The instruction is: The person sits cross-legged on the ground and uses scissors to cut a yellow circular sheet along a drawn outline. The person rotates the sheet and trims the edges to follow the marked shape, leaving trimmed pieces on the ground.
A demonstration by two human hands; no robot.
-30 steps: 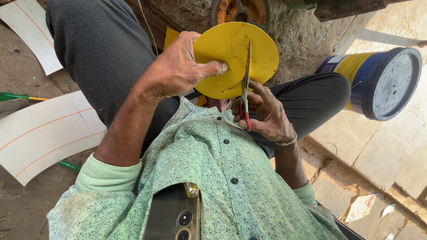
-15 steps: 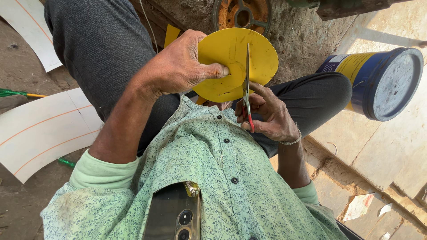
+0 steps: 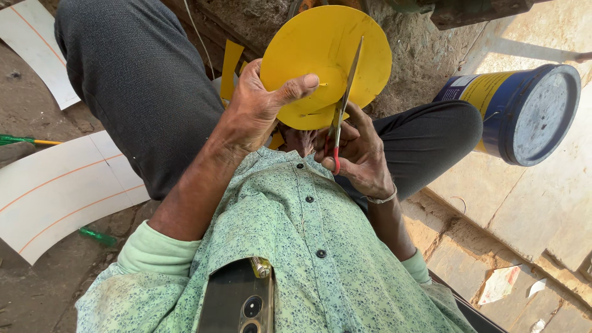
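We see the yellow disc point(image 3: 320, 55) held up above the lap, our left hand point(image 3: 259, 108) clamped on its lower edge with the thumb pressed flat across its face. Our right hand point(image 3: 357, 154) is closed around the red handles of the scissors point(image 3: 342, 105), whose blades bite edge-on into the disc. The right fingers point(image 3: 345, 132) partly hide the handles, so we cannot tell how far the blades stand apart.
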